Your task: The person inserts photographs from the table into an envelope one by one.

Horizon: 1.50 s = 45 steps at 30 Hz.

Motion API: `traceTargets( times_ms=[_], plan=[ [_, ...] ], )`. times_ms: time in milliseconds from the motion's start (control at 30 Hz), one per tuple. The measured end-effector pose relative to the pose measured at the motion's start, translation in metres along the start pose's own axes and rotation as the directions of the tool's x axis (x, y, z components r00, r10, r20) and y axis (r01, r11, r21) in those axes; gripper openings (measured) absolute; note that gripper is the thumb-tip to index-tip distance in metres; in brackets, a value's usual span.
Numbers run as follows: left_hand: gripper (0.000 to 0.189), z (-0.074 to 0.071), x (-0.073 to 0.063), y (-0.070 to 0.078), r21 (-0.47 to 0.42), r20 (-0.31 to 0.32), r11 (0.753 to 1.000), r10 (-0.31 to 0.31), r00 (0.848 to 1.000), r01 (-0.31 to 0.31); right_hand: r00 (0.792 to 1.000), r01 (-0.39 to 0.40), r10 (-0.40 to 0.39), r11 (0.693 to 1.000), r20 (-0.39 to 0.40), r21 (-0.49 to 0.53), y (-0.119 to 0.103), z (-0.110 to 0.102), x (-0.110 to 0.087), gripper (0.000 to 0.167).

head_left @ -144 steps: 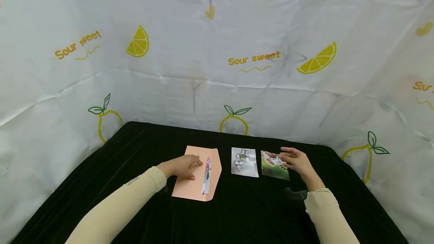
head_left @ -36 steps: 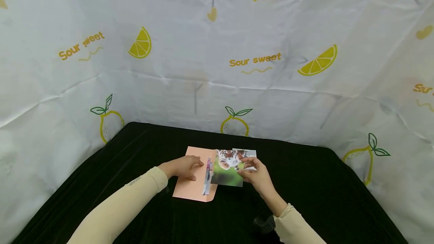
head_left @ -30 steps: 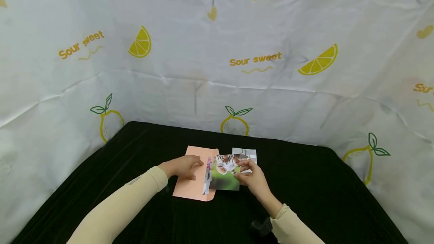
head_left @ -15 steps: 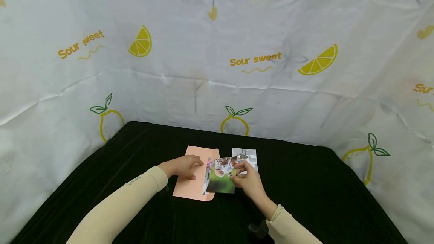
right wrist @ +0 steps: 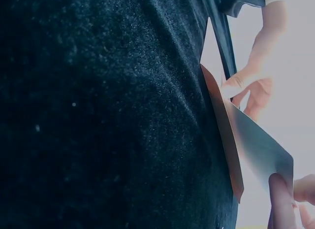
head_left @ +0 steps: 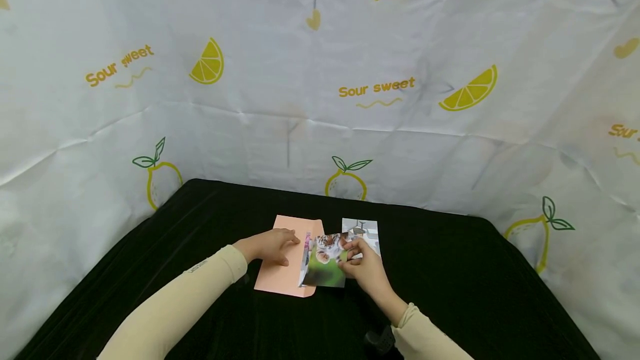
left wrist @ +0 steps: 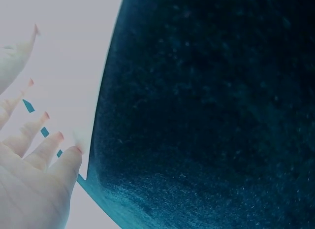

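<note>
A salmon-pink envelope (head_left: 272, 282) lies on the dark cloth, flap side to the right. My left hand (head_left: 270, 246) rests on it with fingers spread; the left wrist view shows that hand (left wrist: 42, 175) over the pale paper. A narrow strip of a picture (head_left: 306, 251) shows at the envelope's flap side. My right hand (head_left: 369, 271) pinches the right edge of a tiger photo (head_left: 325, 274), whose left edge overlaps the strip and the flap. In the right wrist view the photo (right wrist: 261, 150) tilts up from the flap (right wrist: 226, 135); whether its edge is inside cannot be told.
Behind my right hand, a grey-white photo (head_left: 369, 231) lies on the black cloth (head_left: 450, 282), partly covered. A white lemon-print curtain (head_left: 280, 71) rises along the back and sides. A dark device (head_left: 380, 342) sits by my right cuff.
The tiger photo went from the right of the grey-white one, leftward to the envelope in my right hand. Over the last second it slid slightly left and nearer. My left hand stayed put.
</note>
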State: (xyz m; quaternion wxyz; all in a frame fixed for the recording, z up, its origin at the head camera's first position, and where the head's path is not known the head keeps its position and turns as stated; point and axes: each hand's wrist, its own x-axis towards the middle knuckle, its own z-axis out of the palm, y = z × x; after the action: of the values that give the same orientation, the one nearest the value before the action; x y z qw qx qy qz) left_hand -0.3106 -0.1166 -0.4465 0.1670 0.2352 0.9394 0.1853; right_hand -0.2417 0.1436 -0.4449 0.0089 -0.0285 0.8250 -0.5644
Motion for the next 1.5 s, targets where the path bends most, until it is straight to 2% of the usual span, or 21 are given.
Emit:
traceTargets(
  times_ms=[633,1000,1133,1500],
  plan=[
    [0.054,0.0,0.0,-0.001,0.011,-0.001,1.0,0.023,1.0,-0.023,0.999,0.022,-0.022,1.0,0.035,-0.008,0.0,0.005,-0.003,0.03],
    [0.054,0.001,0.003,-0.003,0.019,0.002,1.0,0.014,1.0,-0.014,0.999,0.022,-0.022,1.0,0.027,-0.012,0.002,0.006,-0.003,0.031],
    [0.054,0.0,0.003,-0.002,0.017,0.008,1.0,0.011,1.0,-0.011,1.0,0.024,-0.024,1.0,-0.003,0.004,0.0,0.001,-0.004,0.03],
    [0.053,-0.001,0.002,-0.002,0.015,0.006,1.0,0.021,1.0,-0.021,0.996,0.091,-0.092,0.995,-0.005,-0.033,-0.003,0.004,-0.011,0.029]
  ],
)
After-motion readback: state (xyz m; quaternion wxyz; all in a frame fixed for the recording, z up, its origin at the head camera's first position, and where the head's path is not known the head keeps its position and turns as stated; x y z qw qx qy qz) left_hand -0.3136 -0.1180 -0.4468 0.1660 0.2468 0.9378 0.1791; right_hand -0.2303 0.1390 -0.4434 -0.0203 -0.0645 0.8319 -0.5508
